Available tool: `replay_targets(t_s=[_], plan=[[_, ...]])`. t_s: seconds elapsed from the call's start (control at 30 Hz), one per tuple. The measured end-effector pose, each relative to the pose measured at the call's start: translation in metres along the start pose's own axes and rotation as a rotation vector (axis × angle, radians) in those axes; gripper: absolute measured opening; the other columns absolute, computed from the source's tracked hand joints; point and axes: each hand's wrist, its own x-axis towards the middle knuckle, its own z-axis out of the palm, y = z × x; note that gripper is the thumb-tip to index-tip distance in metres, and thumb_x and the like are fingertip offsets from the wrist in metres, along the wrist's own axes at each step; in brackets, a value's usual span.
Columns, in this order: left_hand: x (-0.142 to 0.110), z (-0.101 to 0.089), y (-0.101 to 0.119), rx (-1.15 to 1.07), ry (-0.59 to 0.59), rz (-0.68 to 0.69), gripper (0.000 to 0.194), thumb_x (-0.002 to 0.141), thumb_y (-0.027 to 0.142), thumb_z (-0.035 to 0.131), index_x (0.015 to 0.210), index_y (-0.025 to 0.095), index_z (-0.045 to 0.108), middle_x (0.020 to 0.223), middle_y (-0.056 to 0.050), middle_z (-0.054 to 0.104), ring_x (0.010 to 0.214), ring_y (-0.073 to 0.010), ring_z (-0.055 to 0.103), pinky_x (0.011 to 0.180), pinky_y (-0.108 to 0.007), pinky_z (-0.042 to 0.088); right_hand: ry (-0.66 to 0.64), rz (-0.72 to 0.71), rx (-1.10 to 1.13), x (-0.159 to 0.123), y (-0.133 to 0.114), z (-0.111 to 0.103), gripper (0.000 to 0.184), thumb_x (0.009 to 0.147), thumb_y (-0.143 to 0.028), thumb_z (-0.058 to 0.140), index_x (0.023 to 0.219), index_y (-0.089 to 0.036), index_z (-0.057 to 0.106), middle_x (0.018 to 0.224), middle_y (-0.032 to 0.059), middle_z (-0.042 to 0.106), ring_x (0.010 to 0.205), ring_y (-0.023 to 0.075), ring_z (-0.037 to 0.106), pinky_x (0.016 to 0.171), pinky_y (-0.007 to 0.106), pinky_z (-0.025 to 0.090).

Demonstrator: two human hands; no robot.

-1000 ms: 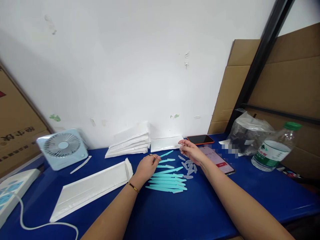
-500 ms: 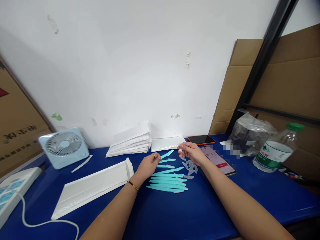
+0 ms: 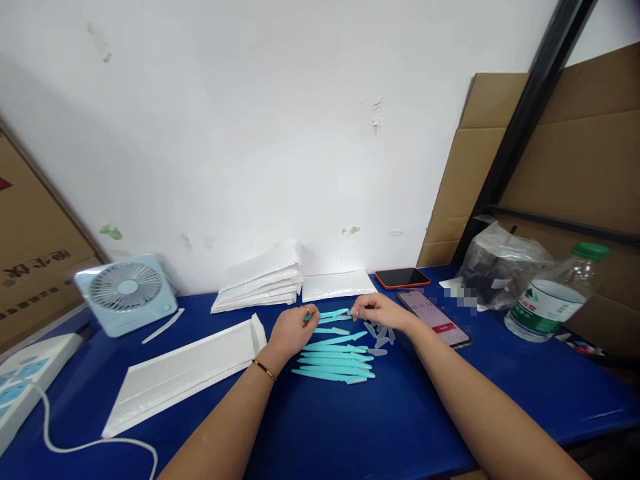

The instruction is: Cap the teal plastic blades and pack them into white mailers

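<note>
My left hand is closed on the handle end of a turquoise eyebrow razor, whose head points right. At that head end, my right hand pinches a small clear blade cap; whether the cap sits over the blade is too small to tell. Below the hands, several more turquoise razors lie side by side on the blue table. Loose translucent caps are scattered just right of them, under my right wrist.
White padded envelopes are stacked by the wall, with another envelope at left. A fan and power strip stand further left. Phones, a plastic bag and a water bottle are on the right.
My right hand has moved slightly down and left, bringing the cap to the razor's head end. The razor in my left hand has levelled out and lowered a little.
</note>
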Motion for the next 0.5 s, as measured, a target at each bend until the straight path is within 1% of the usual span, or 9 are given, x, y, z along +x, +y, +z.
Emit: replay_targets(t_s=[0.17, 0.27, 0.4, 0.5], plan=[[0.000, -0.002, 0.000, -0.002, -0.008, -0.015, 0.033, 0.087, 0.040, 0.033, 0.080, 0.023, 0.060, 0.053, 0.003, 0.049, 0.053, -0.0118, 0.046, 0.054, -0.022, 0.027, 0.012, -0.011, -0.037, 0.000, -0.002, -0.002, 0.044, 0.077, -0.053, 0.052, 0.073, -0.012, 0.067, 0.062, 0.0018, 0.055, 0.055, 0.0098, 0.042, 0.052, 0.021, 0.034], [-0.001, -0.003, 0.001, -0.009, -0.012, 0.002, 0.033, 0.087, 0.041, 0.033, 0.079, 0.023, 0.060, 0.053, 0.003, 0.048, 0.054, -0.0121, 0.046, 0.054, -0.022, 0.027, 0.021, -0.028, -0.041, 0.000, -0.004, 0.000, 0.041, 0.077, -0.052, 0.053, 0.073, -0.014, 0.068, 0.065, 0.0027, 0.058, 0.058, 0.0118, 0.046, 0.055, 0.023, 0.037], [-0.001, -0.001, 0.005, -0.026, -0.031, 0.031, 0.032, 0.087, 0.040, 0.033, 0.078, 0.023, 0.059, 0.056, 0.003, 0.051, 0.055, -0.0123, 0.047, 0.056, -0.022, 0.029, 0.005, -0.079, -0.056, 0.004, -0.007, 0.010, 0.036, 0.079, -0.048, 0.053, 0.073, -0.016, 0.068, 0.069, 0.0025, 0.061, 0.063, 0.0132, 0.050, 0.060, 0.024, 0.039], [-0.001, 0.002, 0.005, -0.042, -0.057, 0.023, 0.034, 0.088, 0.040, 0.032, 0.081, 0.023, 0.060, 0.060, 0.002, 0.054, 0.060, -0.0134, 0.050, 0.058, -0.023, 0.031, -0.013, -0.092, -0.097, 0.007, -0.008, 0.017, 0.035, 0.080, -0.046, 0.051, 0.077, -0.016, 0.068, 0.071, 0.0023, 0.062, 0.065, 0.0133, 0.052, 0.062, 0.024, 0.040]])
